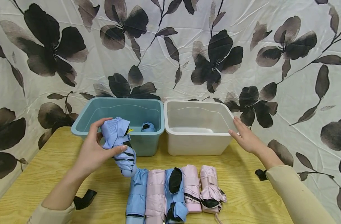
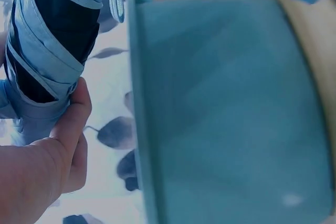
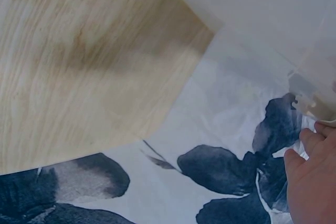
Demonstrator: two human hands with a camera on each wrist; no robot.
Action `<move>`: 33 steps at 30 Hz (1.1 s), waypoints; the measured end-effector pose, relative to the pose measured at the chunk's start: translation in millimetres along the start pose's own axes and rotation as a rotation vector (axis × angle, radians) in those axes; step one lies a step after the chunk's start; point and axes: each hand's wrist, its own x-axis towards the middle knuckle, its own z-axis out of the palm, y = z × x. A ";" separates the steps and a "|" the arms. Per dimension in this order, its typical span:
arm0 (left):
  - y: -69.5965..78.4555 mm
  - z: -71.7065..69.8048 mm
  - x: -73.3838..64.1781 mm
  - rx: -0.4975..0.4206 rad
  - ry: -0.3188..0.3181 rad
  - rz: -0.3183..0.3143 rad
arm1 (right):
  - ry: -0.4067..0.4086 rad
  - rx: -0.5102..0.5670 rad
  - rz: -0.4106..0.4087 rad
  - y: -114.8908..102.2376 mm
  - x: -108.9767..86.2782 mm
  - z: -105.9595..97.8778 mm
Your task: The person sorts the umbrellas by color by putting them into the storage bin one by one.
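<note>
Five folded umbrellas [image 1: 176, 198] in a row, below-right of my left grip. Left hand [image 1: 93, 152] pinches a blue folding umbrella [image 1: 115, 133] about its middle; teal bin [image 1: 147, 145] just beyond. Right hand [image 1: 246, 139] spread against the white bin [image 1: 197, 145], farther right. I judge: binning step; next move calls for clearing the teal rim, then releasing.

Desk [image 1: 243, 177]: wood-grain surface, smooth, with a faint sheen. Teal bin [image 1: 143, 145] and white bin [image 1: 198, 145], along the desk's far edge: moulded plastic, smooth-walled, with a soft satin gloss. Held blue umbrella [image 1: 114, 133]: thin, creased cloth with a slight sheen, dark cloth showing between its wraps. Row of folded umbrellas [image 1: 174, 198], nearer the desk's near edge: pink and blue cloth, wrinkled. Backdrop [image 1: 170, 68]: printed cloth, lightly creased. Sleeve [image 1: 296, 193]: matt cloth.
</note>
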 end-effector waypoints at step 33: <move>-10.6 33.2 177.0 0.169 -0.107 -0.211 | 0.013 -0.003 -0.004 5.7 2.4 2.0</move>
